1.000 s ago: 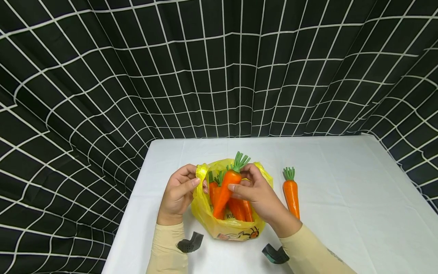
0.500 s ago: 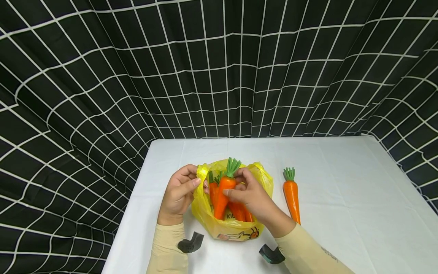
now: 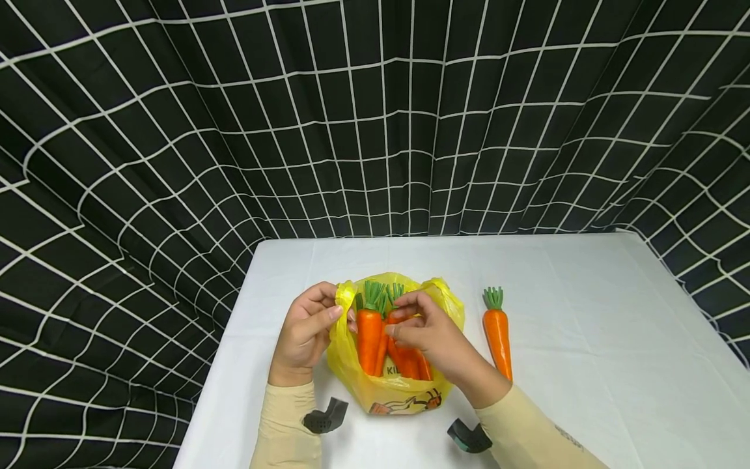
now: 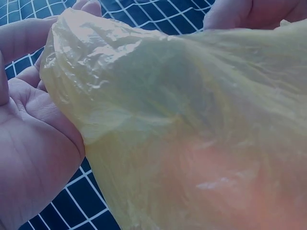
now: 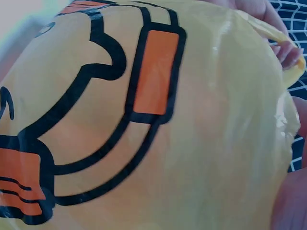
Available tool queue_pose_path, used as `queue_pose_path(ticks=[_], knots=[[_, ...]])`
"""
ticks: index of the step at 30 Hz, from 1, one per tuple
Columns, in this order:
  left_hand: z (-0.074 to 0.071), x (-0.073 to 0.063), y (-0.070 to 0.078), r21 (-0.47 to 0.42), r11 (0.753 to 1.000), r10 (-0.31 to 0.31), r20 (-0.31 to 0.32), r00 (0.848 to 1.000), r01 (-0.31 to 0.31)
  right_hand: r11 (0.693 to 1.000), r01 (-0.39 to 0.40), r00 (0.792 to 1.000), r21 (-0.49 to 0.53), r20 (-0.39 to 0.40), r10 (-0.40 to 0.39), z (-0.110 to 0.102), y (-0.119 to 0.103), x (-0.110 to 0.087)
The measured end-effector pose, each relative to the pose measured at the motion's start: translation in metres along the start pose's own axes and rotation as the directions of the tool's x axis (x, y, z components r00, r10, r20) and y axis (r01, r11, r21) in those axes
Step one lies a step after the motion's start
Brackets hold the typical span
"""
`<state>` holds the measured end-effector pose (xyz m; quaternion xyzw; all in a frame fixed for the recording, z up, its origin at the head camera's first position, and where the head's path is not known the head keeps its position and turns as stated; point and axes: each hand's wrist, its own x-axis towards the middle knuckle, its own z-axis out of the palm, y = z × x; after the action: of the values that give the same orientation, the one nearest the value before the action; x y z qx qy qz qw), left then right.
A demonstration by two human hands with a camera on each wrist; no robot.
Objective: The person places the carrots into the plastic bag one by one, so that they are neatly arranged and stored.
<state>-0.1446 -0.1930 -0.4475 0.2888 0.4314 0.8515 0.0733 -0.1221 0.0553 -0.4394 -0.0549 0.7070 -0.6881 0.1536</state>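
A yellow plastic bag [image 3: 351,371] stands on the table with its mouth spread, several orange carrots with green tops inside it. My left hand [image 3: 306,332] pinches the bag's left edge between thumb and fingers; the left wrist view shows the thin plastic [image 4: 120,96] gathered at that hand [image 4: 38,153]. Over the right part of the mouth is my right hand [image 3: 430,335], fingers loosely bent and nothing gripped between them. The front carrot [image 3: 370,339] leans at the left inside the bag, apart from the right fingertips. In the right wrist view, the bag's printed side [image 5: 216,120] fills most of the picture.
One more carrot [image 3: 497,335] lies on the white tablecloth [image 3: 586,339], right of the bag, partly behind the right forearm. A black curtain with a white grid [image 3: 410,130] hangs behind and around the table. Black wrist mounts [image 3: 326,417] stick out near both sleeves.
My right hand has lowered a carrot into the bag's left side and let it go. The left hand has kept its pinch on the bag's edge.
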Motion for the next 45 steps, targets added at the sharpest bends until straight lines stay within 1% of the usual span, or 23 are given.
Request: queue_pose_path(ticks=[5,14,21,28,34,45], knots=[[0.000,0.000,0.000,-0.002,1.000,0.000,0.003,1.000,0.000,1.000,0.023,1.000,-0.008,0.010,-0.023,-0.004,-0.003,-0.002],[0.000,0.001,0.000,-0.008,1.000,0.005,0.005,1.000,-0.005,0.999,0.037,0.999,0.014,0.023,-0.037,-0.010,-0.002,-0.004],[0.000,0.001,0.000,-0.009,1.000,0.004,0.004,1.000,-0.004,0.999,0.040,0.999,0.037,0.032,-0.042,-0.016,-0.006,-0.006],[0.000,0.000,0.001,-0.010,1.000,0.001,-0.003,1.000,-0.001,0.996,0.069,0.996,0.049,0.048,-0.072,-0.023,-0.007,-0.008],[-0.001,0.000,0.000,-0.013,1.000,-0.001,-0.001,1.000,0.001,0.995,0.080,0.996,0.052,0.039,-0.082,-0.030,-0.009,-0.010],[0.000,0.000,0.000,-0.006,1.000,-0.001,-0.003,1.000,0.001,0.988,0.120,0.992,0.092,0.034,-0.123,-0.041,-0.011,-0.015]])
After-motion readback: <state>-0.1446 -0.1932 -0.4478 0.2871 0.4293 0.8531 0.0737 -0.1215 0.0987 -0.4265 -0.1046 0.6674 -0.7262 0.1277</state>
